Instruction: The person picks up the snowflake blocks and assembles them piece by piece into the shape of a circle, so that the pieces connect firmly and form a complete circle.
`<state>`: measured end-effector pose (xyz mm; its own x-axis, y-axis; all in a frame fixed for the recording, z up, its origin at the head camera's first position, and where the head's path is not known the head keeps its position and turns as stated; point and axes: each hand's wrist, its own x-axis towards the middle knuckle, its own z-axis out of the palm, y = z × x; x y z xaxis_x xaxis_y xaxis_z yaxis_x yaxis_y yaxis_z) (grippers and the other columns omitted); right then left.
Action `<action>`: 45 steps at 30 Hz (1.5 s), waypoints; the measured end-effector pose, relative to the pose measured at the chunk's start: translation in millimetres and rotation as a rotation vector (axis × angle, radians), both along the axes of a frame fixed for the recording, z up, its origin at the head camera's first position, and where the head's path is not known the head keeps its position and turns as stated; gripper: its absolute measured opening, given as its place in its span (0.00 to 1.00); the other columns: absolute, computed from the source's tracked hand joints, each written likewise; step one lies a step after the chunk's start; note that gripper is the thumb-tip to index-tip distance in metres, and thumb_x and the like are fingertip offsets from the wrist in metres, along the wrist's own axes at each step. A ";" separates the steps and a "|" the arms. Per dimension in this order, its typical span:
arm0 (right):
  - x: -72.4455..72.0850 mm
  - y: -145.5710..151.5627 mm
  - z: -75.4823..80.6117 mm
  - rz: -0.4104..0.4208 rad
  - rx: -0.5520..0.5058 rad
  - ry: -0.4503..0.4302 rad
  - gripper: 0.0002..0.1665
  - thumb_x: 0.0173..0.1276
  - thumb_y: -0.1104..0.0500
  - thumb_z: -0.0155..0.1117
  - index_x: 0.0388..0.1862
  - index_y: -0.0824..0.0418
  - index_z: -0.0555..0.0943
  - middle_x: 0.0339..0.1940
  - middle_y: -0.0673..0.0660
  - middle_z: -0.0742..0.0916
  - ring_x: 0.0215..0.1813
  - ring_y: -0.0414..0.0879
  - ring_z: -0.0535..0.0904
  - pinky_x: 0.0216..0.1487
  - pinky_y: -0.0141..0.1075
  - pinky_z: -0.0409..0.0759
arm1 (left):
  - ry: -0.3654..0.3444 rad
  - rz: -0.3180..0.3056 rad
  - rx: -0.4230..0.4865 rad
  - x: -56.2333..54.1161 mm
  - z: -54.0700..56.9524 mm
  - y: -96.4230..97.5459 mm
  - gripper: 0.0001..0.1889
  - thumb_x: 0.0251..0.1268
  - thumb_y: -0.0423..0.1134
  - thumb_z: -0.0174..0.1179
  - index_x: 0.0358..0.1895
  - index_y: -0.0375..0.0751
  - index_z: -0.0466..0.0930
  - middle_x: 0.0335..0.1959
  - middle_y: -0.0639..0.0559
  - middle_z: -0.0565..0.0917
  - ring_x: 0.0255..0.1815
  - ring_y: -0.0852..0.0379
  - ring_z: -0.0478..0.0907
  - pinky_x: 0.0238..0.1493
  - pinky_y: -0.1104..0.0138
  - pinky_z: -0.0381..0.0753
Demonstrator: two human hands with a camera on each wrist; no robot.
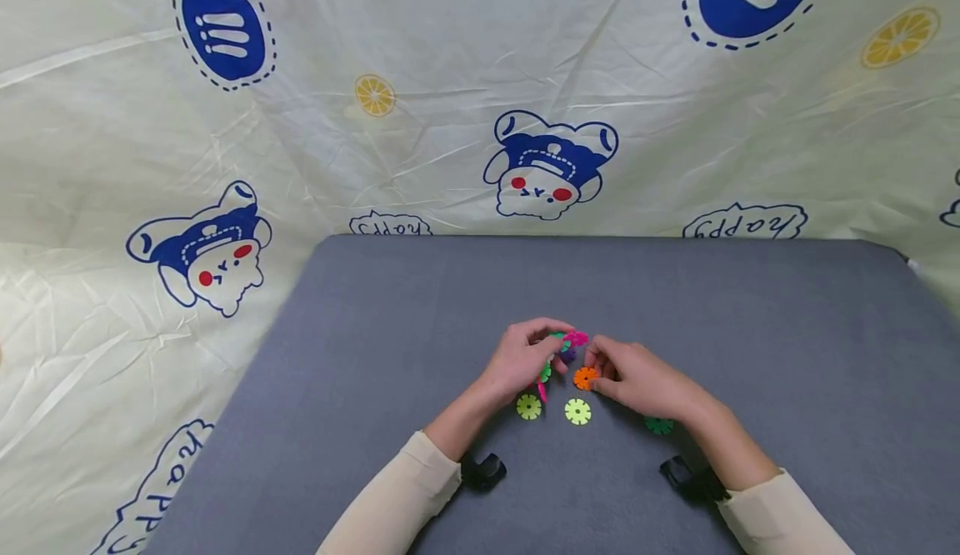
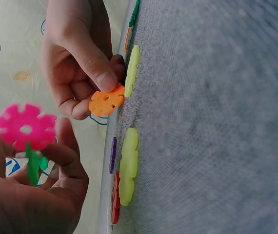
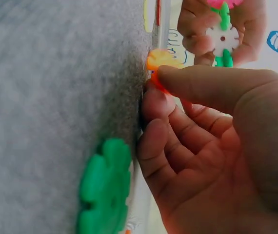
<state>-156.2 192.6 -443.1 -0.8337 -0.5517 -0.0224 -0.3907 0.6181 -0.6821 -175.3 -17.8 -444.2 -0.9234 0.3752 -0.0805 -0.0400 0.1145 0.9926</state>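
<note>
My left hand [image 1: 521, 359] holds a joined chain of notched plastic flower discs above the table. A pink disc [image 2: 27, 127] tops it, slotted into a green disc [image 2: 33, 165], and a white disc [image 3: 222, 40] with more green below shows in the right wrist view. Between thumb and fingertips, my right hand [image 1: 637, 376] pinches a single orange disc [image 1: 585, 378], low over the table and beside the left hand. Two yellow-green discs, one at left [image 1: 528, 407] and one at right [image 1: 577, 412], lie flat just in front of the hands.
A dark green disc [image 1: 659, 426] lies under the right forearm. Purple [image 2: 113, 155] and red [image 2: 115, 197] discs lie near the left hand. The grey table [image 1: 405, 313] ends at a printed curtain [image 1: 435, 155]. Black wrist mounts [image 1: 483, 473] sit at both cuffs.
</note>
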 end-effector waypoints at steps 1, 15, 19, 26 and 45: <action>-1.0 1.0 -0.2 -0.014 -0.023 -0.011 0.10 0.65 0.66 0.64 0.42 0.58 0.74 0.28 0.48 0.79 0.30 0.42 0.73 0.32 0.35 0.75 | 0.002 0.018 -0.002 -0.3 -0.1 0.4 0.11 0.71 0.37 0.53 0.46 0.54 0.84 0.30 0.38 0.83 0.22 0.42 0.77 0.13 0.70 0.62; -7.1 3.9 7.1 -0.312 -0.450 -0.186 0.15 0.71 0.60 0.60 0.51 0.68 0.78 0.32 0.66 0.82 0.27 0.54 0.80 0.30 0.45 0.82 | 0.007 0.129 -0.038 -0.3 -0.5 3.0 0.12 0.73 0.46 0.51 0.37 0.46 0.81 0.19 0.52 0.75 0.18 0.59 0.68 0.21 0.68 0.67; -6.6 3.9 9.1 -0.335 -0.526 -0.185 0.16 0.71 0.61 0.60 0.51 0.71 0.76 0.35 0.66 0.82 0.29 0.54 0.81 0.33 0.45 0.83 | -0.005 0.121 -0.049 1.1 0.6 3.8 0.14 0.72 0.49 0.53 0.34 0.44 0.79 0.19 0.53 0.74 0.19 0.60 0.67 0.20 0.69 0.65; -5.7 2.9 9.2 -0.370 -0.565 -0.225 0.15 0.70 0.63 0.60 0.50 0.73 0.78 0.35 0.66 0.85 0.31 0.55 0.83 0.35 0.45 0.83 | 0.010 0.095 -0.080 2.4 0.7 4.1 0.15 0.72 0.51 0.53 0.33 0.44 0.79 0.18 0.55 0.74 0.18 0.61 0.66 0.19 0.69 0.65; 1.0 -12.9 10.0 -0.384 -0.623 -0.254 0.16 0.69 0.63 0.62 0.49 0.74 0.77 0.39 0.67 0.85 0.33 0.54 0.84 0.37 0.44 0.83 | 0.075 0.078 -0.148 4.7 -1.8 6.8 0.14 0.73 0.48 0.50 0.32 0.45 0.77 0.17 0.53 0.74 0.15 0.59 0.62 0.17 0.68 0.61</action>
